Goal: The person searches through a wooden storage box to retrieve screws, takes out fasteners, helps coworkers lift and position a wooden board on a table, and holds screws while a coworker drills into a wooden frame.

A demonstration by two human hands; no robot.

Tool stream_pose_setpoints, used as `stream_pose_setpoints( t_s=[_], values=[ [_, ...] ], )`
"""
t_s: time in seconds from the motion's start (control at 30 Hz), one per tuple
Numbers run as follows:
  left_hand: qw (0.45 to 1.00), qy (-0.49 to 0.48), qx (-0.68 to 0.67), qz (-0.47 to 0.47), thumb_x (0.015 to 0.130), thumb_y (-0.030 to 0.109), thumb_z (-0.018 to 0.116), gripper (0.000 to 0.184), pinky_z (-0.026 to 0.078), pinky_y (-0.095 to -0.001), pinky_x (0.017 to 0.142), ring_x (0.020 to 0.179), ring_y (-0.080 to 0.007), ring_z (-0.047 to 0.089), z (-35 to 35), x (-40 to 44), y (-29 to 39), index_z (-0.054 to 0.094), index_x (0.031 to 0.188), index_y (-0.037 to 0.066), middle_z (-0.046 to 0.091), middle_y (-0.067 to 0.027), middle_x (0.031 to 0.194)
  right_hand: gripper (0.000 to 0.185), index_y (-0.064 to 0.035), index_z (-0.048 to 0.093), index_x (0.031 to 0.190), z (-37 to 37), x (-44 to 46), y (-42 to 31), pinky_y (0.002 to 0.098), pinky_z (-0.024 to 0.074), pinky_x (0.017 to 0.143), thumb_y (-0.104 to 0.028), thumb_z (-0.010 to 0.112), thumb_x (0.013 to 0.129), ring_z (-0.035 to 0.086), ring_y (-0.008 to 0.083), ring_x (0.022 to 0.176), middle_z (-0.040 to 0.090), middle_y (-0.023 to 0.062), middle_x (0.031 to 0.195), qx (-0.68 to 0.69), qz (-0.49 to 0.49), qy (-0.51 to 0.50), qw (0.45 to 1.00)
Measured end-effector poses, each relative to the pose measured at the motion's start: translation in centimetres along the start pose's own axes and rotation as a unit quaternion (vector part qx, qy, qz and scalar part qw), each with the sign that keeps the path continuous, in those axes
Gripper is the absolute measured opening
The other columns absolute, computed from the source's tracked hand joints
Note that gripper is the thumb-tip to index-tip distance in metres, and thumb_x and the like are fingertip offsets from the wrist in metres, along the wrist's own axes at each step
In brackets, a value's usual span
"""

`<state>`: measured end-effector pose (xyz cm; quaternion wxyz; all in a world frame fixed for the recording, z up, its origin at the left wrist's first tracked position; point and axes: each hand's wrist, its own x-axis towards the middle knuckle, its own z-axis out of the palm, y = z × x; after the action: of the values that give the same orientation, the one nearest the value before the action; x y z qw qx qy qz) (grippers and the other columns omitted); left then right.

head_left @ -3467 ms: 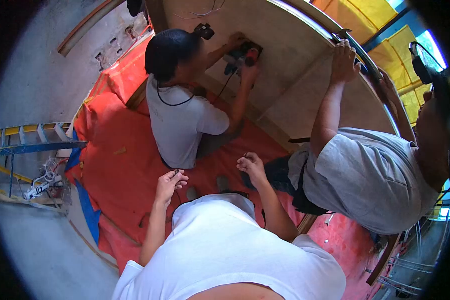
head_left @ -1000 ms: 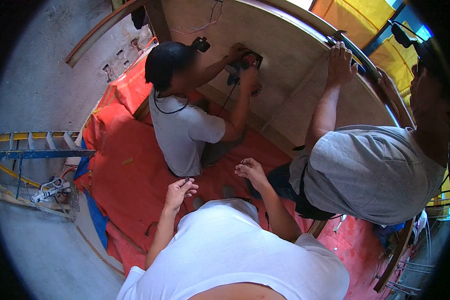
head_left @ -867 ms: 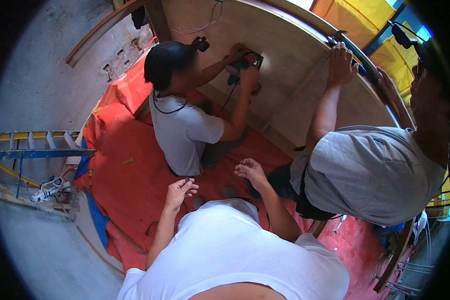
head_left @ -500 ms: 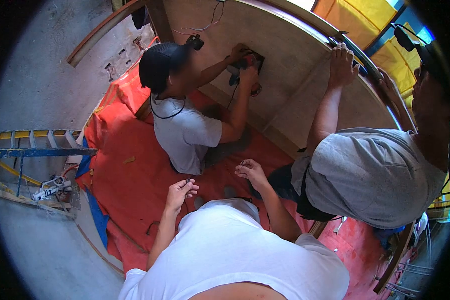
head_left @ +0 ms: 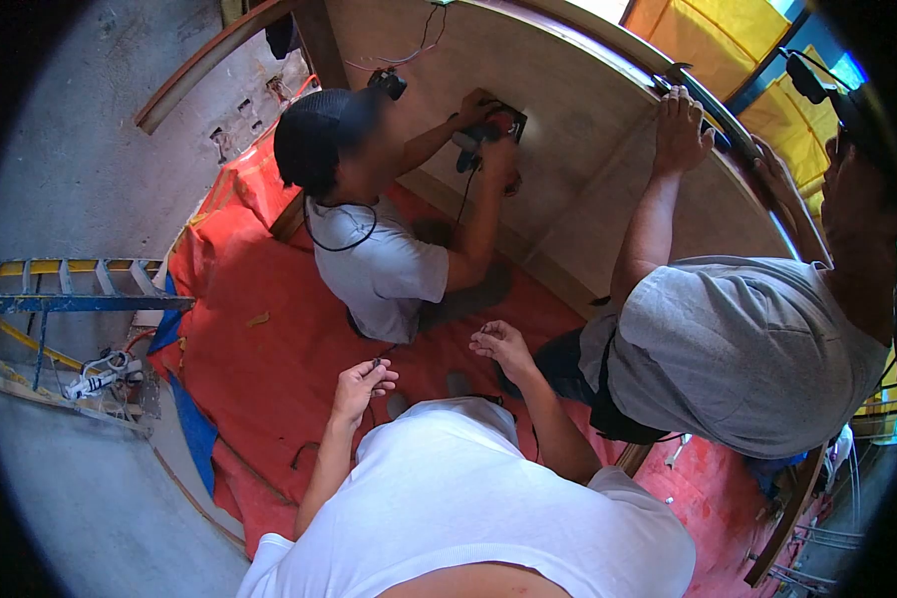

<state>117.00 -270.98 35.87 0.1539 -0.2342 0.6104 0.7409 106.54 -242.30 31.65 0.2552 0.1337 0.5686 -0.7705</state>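
Observation:
My left hand point(head_left: 362, 391) is raised over the red sheet, its fingertips pinched on a small dark piece point(head_left: 376, 364) too small to name. To its right, my right hand point(head_left: 505, 349) is also held up, thumb and fingertips pressed together. Whatever it grips, if anything, is hidden. Neither hand touches the panel or a person. Beyond them a co-worker point(head_left: 379, 264) crouches and holds a red and black power tool point(head_left: 493, 135) against the large panel point(head_left: 588, 130). The tool partly covers a dark square patch there.
A second co-worker point(head_left: 747, 339) stands close on my right, hands on the panel's top edge. The red sheet point(head_left: 249, 369) covers the floor. At left are a blue ladder point(head_left: 80, 304) and a concrete wall point(head_left: 100, 149). A wooden beam point(head_left: 209, 65) juts out at upper left.
The crouching co-worker's head and body have shifted slightly, and the hand on the power tool has moved up a little. My hands stay almost where they were.

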Motion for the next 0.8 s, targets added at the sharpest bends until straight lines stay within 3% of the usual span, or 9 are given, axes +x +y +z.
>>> stream_pose_setpoints(
  t_s=[0.3,0.4,0.8],
  values=[
    [1.000,-0.001,-0.005,-0.001,0.092,0.019,0.056,0.026,0.048,-0.0214,0.063,0.073,-0.0100,0.064,-0.1,0.0,-0.3,0.060,0.110,0.002,0.068,-0.0095,0.091,0.012,-0.0037,0.054,0.092,-0.1,0.0,0.3,0.0274,0.0525,0.068,-0.005,0.063,0.083,0.065,0.0194,0.080,0.063,0.0078,0.089,0.015,-0.005,-0.012,1.000],
    [1.000,0.000,-0.007,-0.005,0.091,0.019,0.056,0.026,0.048,-0.0214,0.064,0.073,-0.0100,0.064,-0.2,0.0,-0.3,0.060,0.110,0.002,0.068,-0.0096,0.091,0.013,-0.0041,0.050,0.096,-0.3,0.1,0.3,0.0292,0.0519,0.074,-0.006,0.059,0.086,0.064,0.0204,0.085,0.063,0.0110,0.095,-0.016,0.000,-0.027,1.000],
    [1.000,0.001,0.005,-0.002,0.092,0.019,0.055,0.026,0.048,-0.0214,0.064,0.074,-0.0105,0.064,0.1,0.0,0.0,0.060,0.110,0.001,0.068,-0.0102,0.093,0.013,-0.0041,0.051,0.094,-0.9,0.9,0.9,0.0277,0.0519,0.073,-0.007,0.061,0.086,0.064,0.0186,0.084,0.064,0.0100,0.093,-0.012,-0.007,-0.026,1.000]
  ],
)
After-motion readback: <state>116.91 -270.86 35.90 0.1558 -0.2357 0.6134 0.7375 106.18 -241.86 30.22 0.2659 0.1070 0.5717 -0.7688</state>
